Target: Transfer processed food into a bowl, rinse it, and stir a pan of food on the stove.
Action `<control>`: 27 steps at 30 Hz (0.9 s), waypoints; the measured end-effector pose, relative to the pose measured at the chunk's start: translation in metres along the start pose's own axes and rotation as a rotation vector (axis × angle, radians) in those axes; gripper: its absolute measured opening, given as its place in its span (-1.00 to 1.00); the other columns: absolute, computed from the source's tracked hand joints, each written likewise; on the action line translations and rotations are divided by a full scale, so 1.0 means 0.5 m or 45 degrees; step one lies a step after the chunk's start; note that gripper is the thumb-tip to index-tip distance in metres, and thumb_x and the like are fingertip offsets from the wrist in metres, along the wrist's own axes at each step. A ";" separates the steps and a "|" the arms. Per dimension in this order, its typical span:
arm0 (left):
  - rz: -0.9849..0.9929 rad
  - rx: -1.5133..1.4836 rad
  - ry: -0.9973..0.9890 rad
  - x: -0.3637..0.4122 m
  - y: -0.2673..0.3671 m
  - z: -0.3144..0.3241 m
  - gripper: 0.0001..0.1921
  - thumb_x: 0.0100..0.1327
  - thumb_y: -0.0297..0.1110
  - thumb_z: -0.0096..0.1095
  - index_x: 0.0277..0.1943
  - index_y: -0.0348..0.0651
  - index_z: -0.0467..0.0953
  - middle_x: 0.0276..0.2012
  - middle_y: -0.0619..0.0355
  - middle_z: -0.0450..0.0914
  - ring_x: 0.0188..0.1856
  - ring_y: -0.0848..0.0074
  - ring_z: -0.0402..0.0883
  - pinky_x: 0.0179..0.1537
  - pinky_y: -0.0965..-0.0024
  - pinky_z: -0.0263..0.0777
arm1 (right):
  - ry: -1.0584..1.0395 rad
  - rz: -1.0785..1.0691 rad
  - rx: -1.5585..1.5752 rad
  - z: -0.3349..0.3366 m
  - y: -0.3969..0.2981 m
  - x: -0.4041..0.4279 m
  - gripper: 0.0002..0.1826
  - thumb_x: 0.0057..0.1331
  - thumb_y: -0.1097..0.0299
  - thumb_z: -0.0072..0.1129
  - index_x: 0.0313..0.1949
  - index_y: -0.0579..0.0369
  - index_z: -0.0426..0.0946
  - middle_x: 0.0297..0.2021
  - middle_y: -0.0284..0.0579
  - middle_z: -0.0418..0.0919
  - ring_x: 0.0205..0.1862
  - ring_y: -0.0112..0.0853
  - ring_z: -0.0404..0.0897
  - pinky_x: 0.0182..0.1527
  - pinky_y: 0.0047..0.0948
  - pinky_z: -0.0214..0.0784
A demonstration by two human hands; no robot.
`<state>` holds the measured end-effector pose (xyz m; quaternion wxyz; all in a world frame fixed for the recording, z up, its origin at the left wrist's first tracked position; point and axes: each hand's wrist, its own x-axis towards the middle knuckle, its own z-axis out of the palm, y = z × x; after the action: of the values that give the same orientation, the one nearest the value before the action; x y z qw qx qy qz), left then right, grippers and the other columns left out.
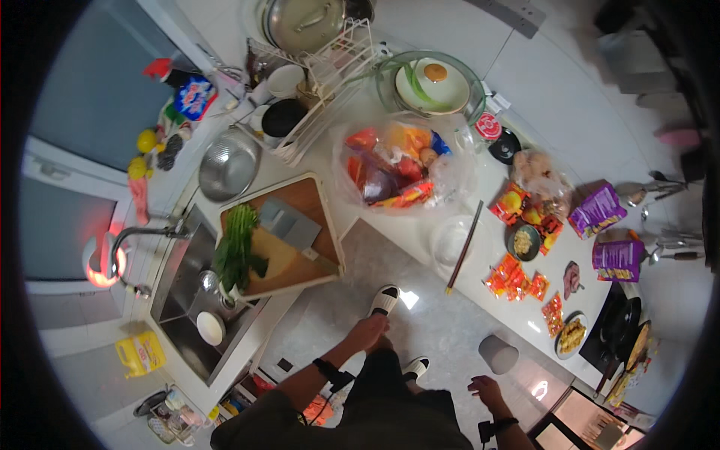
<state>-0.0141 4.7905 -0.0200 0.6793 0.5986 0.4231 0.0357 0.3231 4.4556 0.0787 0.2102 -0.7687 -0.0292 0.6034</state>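
My left hand (pixel 368 332) hangs over the floor in front of my legs; its fingers look curled, but what they enclose cannot be seen. Lower right, my right hand (pixel 485 390) hangs with fingers apart and nothing in it, below a grey waste bin (pixel 499 354). Both wrists wear a dark strap. Ahead, a wooden cutting board (pixel 326 225) with a pale rim bears a bunch of leafy greens (pixel 235 250) and a cleaver (pixel 289 222). It overlaps the sink's edge. Beyond it sits a plastic bag (pixel 455 169) of groceries. A pair of chopsticks (pixel 466 247) lies across the counter's edge.
The steel sink (pixel 188 343) holds a white bowl (pixel 211 328). A metal colander (pixel 229 164) stands beside a dish rack (pixel 315 124). Right on the counter are red sachets (pixel 509 278), a small bowl of chopped food (pixel 523 243) and a plate of food (pixel 571 336), near a wok (pixel 621 320).
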 end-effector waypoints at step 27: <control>-0.293 -0.781 -0.336 0.234 0.410 0.042 -0.44 0.42 0.10 0.07 0.17 -0.27 0.34 0.00 0.00 0.55 0.05 0.27 0.60 0.10 0.15 0.53 | 0.076 -0.304 -0.130 -0.003 -0.092 -0.073 -0.68 0.40 0.29 0.06 0.00 0.28 0.52 -0.27 -0.11 0.69 -0.18 -0.40 0.66 -0.16 -0.42 0.53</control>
<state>0.1676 4.8964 0.0892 0.8758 0.3145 0.3660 0.0067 0.3243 4.4862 0.1291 0.2419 -0.7871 -0.1449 0.5486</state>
